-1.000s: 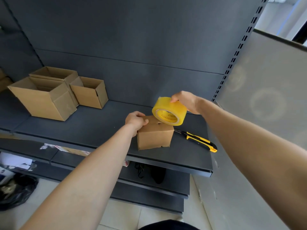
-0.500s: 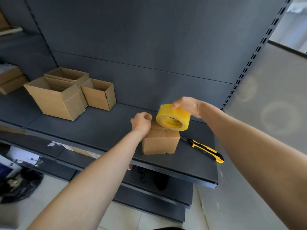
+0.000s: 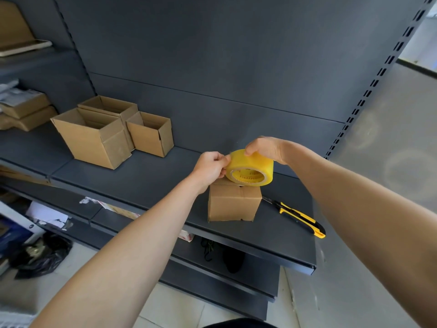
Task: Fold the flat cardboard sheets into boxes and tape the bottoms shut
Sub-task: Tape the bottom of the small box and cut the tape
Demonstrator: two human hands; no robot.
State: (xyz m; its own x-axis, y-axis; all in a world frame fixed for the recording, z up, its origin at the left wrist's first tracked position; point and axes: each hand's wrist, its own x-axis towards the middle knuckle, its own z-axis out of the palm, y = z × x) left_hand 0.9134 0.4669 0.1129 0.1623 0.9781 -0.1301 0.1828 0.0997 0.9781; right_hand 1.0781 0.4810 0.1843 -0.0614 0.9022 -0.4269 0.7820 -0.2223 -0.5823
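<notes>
Cardboard box (image 3: 233,204) sits on the shelf (image 3: 142,181) near the front edge, folded-shut side up, right under my hands. My right hand (image 3: 264,149) grips the tape roll (image 3: 250,168) from the top and holds it over the box (can't tell if it touches), I guess so the tape can go straight onto the seam. My left hand (image 3: 210,165) is pinching at the roll's left edge. It looks like I'm picking for the loose end, though I can't see the end itself. The utility knife (image 3: 299,217) lies just right of the box, handy for cutting. The open boxes (image 3: 92,136) are parked well off to the left. Half a second back my left hand was a fist on the box's corner, off the tape; now it's up on the roll.
</notes>
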